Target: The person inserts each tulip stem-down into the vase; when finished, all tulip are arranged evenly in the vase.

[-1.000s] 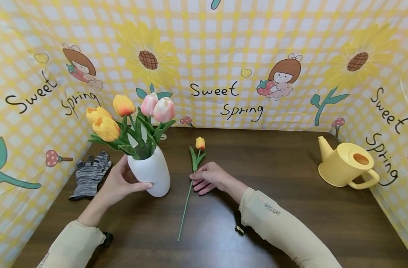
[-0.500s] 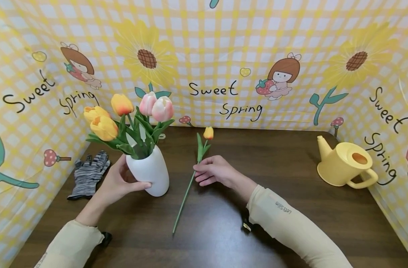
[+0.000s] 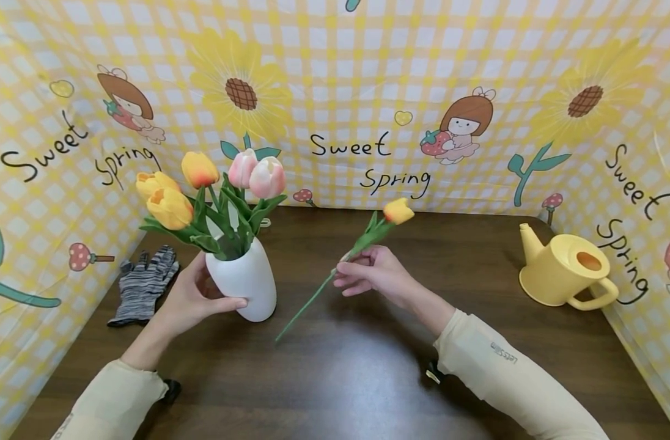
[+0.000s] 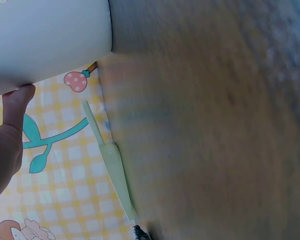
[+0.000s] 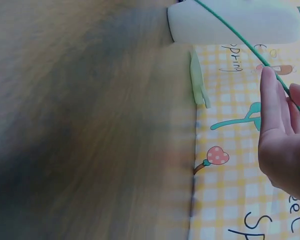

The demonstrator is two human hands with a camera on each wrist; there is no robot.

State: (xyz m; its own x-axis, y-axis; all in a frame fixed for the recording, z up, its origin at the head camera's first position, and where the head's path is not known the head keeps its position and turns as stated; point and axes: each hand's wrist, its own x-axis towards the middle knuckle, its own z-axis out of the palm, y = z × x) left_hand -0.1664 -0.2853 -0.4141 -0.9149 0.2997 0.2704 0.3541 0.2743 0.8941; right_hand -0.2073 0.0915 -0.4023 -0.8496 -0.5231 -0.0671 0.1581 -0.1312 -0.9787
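Note:
A white vase (image 3: 247, 287) stands on the dark wooden table at left, holding several yellow-orange and pink tulips (image 3: 211, 189). My left hand (image 3: 189, 299) grips its side, thumb across the front and fingers mostly hidden behind. In the left wrist view, that hand's fingertips (image 4: 22, 95) touch the vase wall. To the right of the vase, my right hand (image 3: 373, 272) pinches the green stem of a single yellow-orange tulip (image 3: 398, 211) below its leaves. The tulip slants, bloom up and right, stem end down and left. The right wrist view shows its stem (image 5: 235, 32) between thumb and fingers.
A grey striped glove (image 3: 145, 284) lies left of the vase. A yellow watering can (image 3: 560, 275) stands at the far right. A long pale green tool (image 4: 112, 165) lies at the table's back edge. Yellow checked cloth (image 3: 335, 73) walls off the back and sides.
My right hand has lifted the single tulip off the table and moved right, tilting its bloom rightward. The left hand stays on the vase, which has not visibly moved.

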